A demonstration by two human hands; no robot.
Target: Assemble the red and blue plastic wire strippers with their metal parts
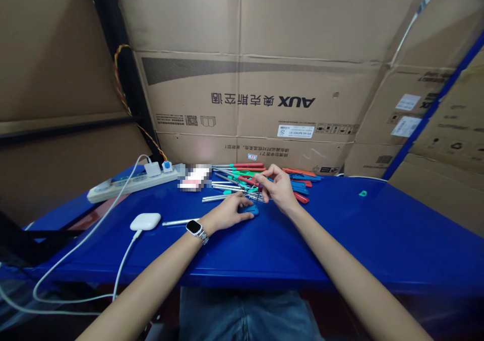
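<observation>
My left hand (230, 212), with a watch (194, 227) on its wrist, rests low on the table. Its thumb and fingers close round a small blue plastic piece (250, 209). My right hand (279, 187) is just above and to the right, thumb and forefinger pinched together. A thin dark thing seems to hang below that pinch, too small to name. Behind both hands spreads a pile of slim metal strips (217, 198) and long plastic handles, among them a red handle (247, 165), an orange one (298, 172) and a blue one (298, 186). My hands partly hide the pile.
A single metal strip (180, 222) lies left of my left hand. Further left are a white earbud case (145, 221) on a cable and a power strip (132, 185) with plugs. A small green piece (363, 193) lies at right. Cardboard (242, 94) walls the blue table (340, 240).
</observation>
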